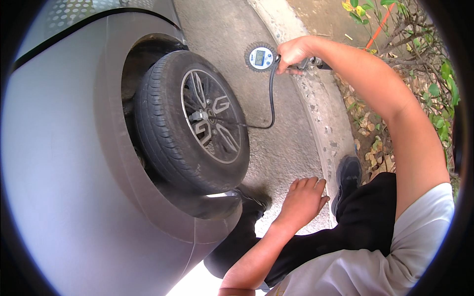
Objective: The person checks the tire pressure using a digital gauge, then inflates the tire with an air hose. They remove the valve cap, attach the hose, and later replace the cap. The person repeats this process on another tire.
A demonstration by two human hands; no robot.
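Note:
My right hand (295, 53) is closed around the handle of a digital tire pressure gauge (259, 57), held out over the curb. The round gauge has a lit display and a dark ribbed rim. Its black hose (272, 106) loops down and back to the car wheel (192, 123), ending near a pale metal fitting (198, 116) at the hub. Whether the two are joined is hard to see. My left hand (302, 201) hangs empty above the ground near the tire, its fingers loosely apart.
The grey car body (69, 148) fills the left side, its arch around the tire. A concrete curb (321, 113) runs along the right of the pavement (281, 153). Beyond it are leafy branches (434, 89) and an orange line (380, 27). My dark shoe (348, 177) rests by the curb.

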